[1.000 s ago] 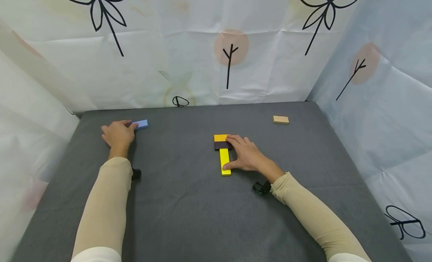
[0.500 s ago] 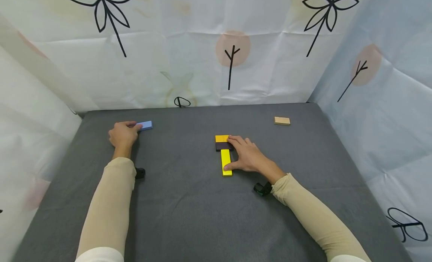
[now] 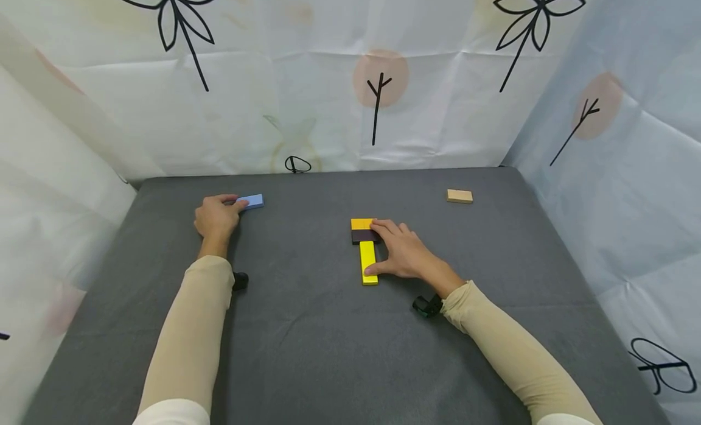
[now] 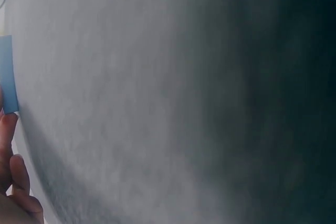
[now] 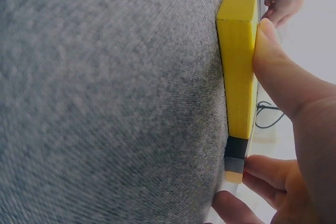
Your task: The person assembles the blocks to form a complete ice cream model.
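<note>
At the back left of the table, my left hand pinches a small light-blue block by its left end. The left wrist view catches this blue block and some fingers only at its left edge. Near the middle, a long yellow block points toward me, with a dark block across its far end and an orange-yellow block behind that. My right hand lies spread over their right side. Its thumb rests on the long yellow block, and its fingertips touch the far blocks.
A tan wooden block lies at the back right of the grey cloth-covered table. White printed curtains enclose the back and both sides. Each wrist carries a small black camera.
My left hand has slid the blue block rightward along the back of the table. My right hand and the blocks under it stay in place; the head view has shifted slightly.
</note>
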`<action>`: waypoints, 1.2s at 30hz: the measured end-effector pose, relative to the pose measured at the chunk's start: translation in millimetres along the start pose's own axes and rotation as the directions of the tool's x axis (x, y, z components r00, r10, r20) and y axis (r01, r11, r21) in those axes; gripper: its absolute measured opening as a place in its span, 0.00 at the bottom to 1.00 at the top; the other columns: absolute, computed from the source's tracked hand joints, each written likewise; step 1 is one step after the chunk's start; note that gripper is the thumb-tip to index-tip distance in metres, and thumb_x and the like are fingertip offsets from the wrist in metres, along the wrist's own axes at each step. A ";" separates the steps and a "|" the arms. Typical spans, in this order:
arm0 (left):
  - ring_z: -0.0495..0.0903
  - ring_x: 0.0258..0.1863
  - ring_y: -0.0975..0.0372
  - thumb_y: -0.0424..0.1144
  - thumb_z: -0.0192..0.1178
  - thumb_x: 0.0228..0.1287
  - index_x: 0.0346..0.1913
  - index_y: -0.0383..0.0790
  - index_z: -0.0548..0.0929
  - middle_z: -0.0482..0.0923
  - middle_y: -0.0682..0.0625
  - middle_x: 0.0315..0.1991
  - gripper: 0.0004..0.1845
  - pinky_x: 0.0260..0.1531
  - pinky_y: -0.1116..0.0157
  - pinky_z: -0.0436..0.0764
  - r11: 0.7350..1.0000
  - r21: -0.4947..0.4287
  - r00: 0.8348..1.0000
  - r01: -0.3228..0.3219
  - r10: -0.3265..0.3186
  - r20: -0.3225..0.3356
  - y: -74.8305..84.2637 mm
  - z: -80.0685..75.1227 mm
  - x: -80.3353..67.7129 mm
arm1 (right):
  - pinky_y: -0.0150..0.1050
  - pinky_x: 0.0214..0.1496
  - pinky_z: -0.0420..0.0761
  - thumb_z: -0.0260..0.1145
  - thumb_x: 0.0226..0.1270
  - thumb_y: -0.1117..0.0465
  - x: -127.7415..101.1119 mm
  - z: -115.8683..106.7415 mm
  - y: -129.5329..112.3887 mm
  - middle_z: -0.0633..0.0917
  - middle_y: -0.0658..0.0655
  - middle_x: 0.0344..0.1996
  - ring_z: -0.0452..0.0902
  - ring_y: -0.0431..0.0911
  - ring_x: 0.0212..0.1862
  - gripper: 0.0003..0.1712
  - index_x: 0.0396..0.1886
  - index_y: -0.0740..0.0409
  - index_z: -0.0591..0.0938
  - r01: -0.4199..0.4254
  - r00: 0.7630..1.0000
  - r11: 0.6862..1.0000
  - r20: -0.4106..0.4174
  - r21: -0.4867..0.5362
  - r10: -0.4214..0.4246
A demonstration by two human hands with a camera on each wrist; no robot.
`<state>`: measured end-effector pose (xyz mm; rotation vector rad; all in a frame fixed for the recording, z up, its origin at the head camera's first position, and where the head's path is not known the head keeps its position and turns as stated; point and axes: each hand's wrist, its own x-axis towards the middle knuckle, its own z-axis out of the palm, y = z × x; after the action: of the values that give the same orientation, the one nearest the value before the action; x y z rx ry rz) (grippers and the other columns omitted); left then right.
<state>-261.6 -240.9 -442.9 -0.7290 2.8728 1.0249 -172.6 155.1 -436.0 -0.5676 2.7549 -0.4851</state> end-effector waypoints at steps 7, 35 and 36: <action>0.66 0.72 0.38 0.58 0.63 0.70 0.65 0.50 0.83 0.77 0.42 0.69 0.26 0.71 0.40 0.61 0.999 0.000 0.999 -0.045 0.045 -0.002 7.3 8.6 -5.9 | 0.62 0.69 0.68 0.74 0.56 0.31 -0.5 -0.9 0.3 0.57 0.55 0.82 0.64 0.60 0.70 0.63 0.82 0.53 0.57 0.011 1.000 1.000 -0.001 0.001 -0.011; 0.76 0.63 0.42 0.57 0.66 0.68 0.59 0.50 0.87 0.83 0.44 0.62 0.23 0.68 0.42 0.65 0.992 0.009 0.992 -0.122 0.122 0.024 49.8 46.3 -28.9 | 0.60 0.67 0.69 0.74 0.56 0.31 0.7 0.7 1.7 0.57 0.54 0.82 0.65 0.59 0.69 0.62 0.82 0.53 0.58 0.012 1.000 1.000 -0.008 0.000 -0.012; 0.76 0.63 0.42 0.57 0.66 0.67 0.59 0.50 0.87 0.84 0.44 0.62 0.23 0.68 0.42 0.65 0.992 0.007 0.992 -0.127 0.127 0.024 51.2 47.7 -29.5 | 0.61 0.67 0.69 0.74 0.56 0.32 0.7 0.7 1.4 0.57 0.54 0.82 0.65 0.59 0.68 0.62 0.82 0.53 0.58 0.012 1.000 1.000 -0.008 0.001 -0.012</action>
<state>-264.1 -165.1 -445.2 -0.5356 2.9345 1.0252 -173.4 155.8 -437.4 -0.5834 2.7604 -0.4920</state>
